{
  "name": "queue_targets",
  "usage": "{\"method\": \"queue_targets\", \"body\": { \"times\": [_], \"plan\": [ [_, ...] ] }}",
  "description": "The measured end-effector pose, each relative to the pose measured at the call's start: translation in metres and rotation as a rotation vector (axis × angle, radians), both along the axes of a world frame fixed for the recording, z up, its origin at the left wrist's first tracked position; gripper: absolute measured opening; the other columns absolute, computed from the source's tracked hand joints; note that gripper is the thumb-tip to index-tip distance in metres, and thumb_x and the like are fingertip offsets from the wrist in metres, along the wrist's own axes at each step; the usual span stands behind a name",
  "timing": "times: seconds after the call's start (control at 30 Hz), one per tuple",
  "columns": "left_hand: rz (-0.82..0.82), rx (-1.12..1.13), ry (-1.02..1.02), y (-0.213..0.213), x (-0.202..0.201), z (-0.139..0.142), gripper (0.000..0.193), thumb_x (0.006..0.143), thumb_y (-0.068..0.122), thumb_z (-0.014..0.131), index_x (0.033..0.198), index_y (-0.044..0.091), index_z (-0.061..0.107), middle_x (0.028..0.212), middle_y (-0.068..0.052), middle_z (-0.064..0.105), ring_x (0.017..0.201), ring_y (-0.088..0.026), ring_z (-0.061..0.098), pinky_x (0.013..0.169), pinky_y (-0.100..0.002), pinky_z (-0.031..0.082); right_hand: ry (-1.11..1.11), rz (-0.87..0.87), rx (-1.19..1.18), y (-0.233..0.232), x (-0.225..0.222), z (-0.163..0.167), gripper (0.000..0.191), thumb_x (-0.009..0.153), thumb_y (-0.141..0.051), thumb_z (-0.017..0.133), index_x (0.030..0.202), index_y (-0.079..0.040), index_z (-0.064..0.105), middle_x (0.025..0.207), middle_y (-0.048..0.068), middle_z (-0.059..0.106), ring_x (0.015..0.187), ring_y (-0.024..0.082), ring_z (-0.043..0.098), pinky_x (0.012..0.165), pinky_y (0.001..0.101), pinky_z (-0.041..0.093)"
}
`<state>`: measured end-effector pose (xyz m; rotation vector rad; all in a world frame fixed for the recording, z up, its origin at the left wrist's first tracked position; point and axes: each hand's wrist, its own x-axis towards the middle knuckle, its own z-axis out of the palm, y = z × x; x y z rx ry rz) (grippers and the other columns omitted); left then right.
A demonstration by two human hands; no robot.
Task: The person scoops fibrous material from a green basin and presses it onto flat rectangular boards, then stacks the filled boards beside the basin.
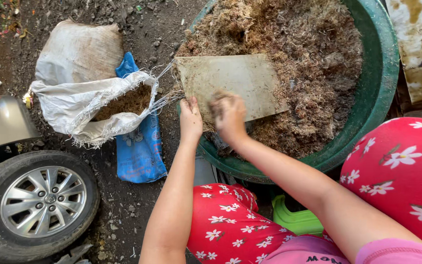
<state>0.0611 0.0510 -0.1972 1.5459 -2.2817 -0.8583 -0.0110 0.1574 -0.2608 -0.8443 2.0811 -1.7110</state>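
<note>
**Flat board held at near rim of green basin of fibrous mix**

Seated person, red floral trousers (225, 230), looking down; both hands on the near edge of a flat rectangular board (230, 83), dusty, lying tilted on the pile inside a large green basin (379, 73); left hand (190, 120) grips the board's near left corner, fingers pressed together and curled over the edge; right hand (228, 115) beside it, fingers bunched and pinching the board edge, coated in brown dust; hands just beside each other, nearly touching.

Basin holds a big heap of brown fibrous material (308, 54), dry, husk-like, filling most of it; board's left tip points toward an open white woven sack (81, 105) on the dirt ground (137, 29), just left of the basin; sack mouth frayed, brown fill (128, 100) visible inside, looks only partly full; judging by that, some material is already in the sack, most is in the basin.

Blue bag (140, 146) flat under the sack; car wheel (37, 203) lower left; green plastic stool (296, 220) under the person.
</note>
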Motion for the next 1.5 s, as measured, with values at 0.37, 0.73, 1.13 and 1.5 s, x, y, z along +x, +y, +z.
{"method": "queue_targets", "body": {
  "times": [0.37, 0.73, 1.13, 1.5],
  "plan": [
    [-0.003, -0.023, -0.042, -0.005, 0.008, -0.003, 0.043, 0.107, 0.033, 0.043, 0.132, -0.001, 0.05, 0.12, -0.027, 0.069, 0.112, -0.044, 0.065, 0.092, -0.046, 0.051, -0.171, -0.188, 0.462, 0.043, -0.091, -0.103, 0.013, 0.097, -0.01, 0.058, 0.107, -0.002, 0.059, 0.147, 0.026, 0.04, 0.138, 0.041, 0.03, 0.115, 0.0619, 0.023],
    [0.051, 0.087, -0.04, -0.024, 0.007, -0.014, 0.058, 0.107, 0.042, 0.04, 0.146, 0.0, 0.041, 0.138, -0.029, 0.059, 0.13, -0.042, 0.057, 0.106, -0.043, 0.046, -0.068, -0.162, 0.233, 0.01, -0.059, -0.063, 0.006, 0.095, -0.01, 0.071, 0.096, -0.005, 0.069, 0.13, 0.017, 0.055, 0.127, 0.033, 0.042, 0.11, 0.0523, 0.033],
    [0.285, 0.788, 0.528, -0.019, -0.002, 0.028, 0.092, 0.089, 0.074, 0.038, 0.16, 0.018, 0.019, 0.165, -0.015, 0.029, 0.149, -0.038, 0.032, 0.114, -0.063, 0.029, 0.282, 0.33, -0.323, 0.01, -0.015, -0.007, 0.033, 0.068, -0.001, 0.076, 0.1, -0.011, 0.072, 0.123, 0.016, 0.057, 0.121, 0.039, 0.051, 0.108, 0.0515, 0.042],
    [0.17, 0.755, 0.47, -0.021, 0.003, 0.025, 0.105, 0.082, 0.088, 0.03, 0.164, 0.026, 0.01, 0.17, -0.013, 0.015, 0.155, -0.039, 0.016, 0.119, -0.064, 0.018, 0.23, 0.389, -0.254, 0.002, -0.017, -0.045, 0.031, 0.074, -0.001, 0.078, 0.102, -0.012, 0.073, 0.131, 0.015, 0.057, 0.122, 0.037, 0.051, 0.108, 0.0502, 0.044]
  ]
}}
